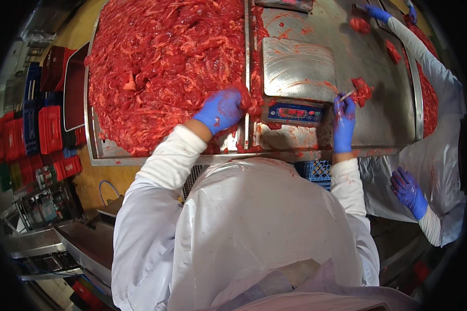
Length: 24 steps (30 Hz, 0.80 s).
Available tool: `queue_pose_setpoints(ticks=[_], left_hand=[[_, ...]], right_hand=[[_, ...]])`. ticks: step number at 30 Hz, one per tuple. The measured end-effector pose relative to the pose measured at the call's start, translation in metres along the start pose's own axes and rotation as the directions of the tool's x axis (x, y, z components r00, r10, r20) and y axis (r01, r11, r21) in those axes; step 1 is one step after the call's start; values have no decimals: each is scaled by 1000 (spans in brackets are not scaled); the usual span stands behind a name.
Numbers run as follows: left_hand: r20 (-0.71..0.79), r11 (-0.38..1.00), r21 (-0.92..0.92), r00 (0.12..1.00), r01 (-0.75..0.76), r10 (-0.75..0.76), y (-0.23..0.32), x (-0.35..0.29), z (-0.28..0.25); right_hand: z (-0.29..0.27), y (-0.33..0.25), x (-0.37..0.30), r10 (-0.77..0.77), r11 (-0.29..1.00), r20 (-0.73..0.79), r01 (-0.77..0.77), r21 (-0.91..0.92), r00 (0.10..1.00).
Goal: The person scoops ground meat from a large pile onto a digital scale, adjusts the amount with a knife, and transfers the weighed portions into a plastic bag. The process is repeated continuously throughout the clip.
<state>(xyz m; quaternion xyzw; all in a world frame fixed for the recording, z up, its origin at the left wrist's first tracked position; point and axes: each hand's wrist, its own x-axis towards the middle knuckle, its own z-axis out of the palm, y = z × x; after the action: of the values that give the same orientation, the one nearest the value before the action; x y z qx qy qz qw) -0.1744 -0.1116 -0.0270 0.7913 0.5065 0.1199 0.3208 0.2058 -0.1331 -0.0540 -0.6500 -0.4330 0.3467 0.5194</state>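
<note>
My left hand (220, 111), in a blue glove, is closed on a piece of red raw meat (251, 101) at the steel divider beside the big meat pile (166, 67). My right hand (343, 124), gloved in blue too, closes around a thin pale tool (347, 95), whose kind I cannot make out. Its tip points toward a small meat piece (361, 92) on the steel table (384, 116). Between my hands stands a scale with a steel platform (298, 67) and a blue display panel (296, 112). Meat smears mark the platform.
Across the table's right side, a co-worker's blue-gloved hand (378, 13) reaches near another meat piece (359, 25); the other hand (408, 193) hangs by their apron. Another meat pile (429, 98) lies beyond the right rim. Red crates (50, 129) are stacked at left.
</note>
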Motion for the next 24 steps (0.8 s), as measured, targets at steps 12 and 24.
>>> queue_pose_setpoints(ticks=[12,24], left_hand=[[50,978,-209,999,28,-18,42,50,-78],[-316,999,37,948,-24,34,22,122,-53]], right_hand=[[-26,32,-100,7,767,258,160,-621,966],[-28,38,-101,-24,726,259,195,-660,966]])
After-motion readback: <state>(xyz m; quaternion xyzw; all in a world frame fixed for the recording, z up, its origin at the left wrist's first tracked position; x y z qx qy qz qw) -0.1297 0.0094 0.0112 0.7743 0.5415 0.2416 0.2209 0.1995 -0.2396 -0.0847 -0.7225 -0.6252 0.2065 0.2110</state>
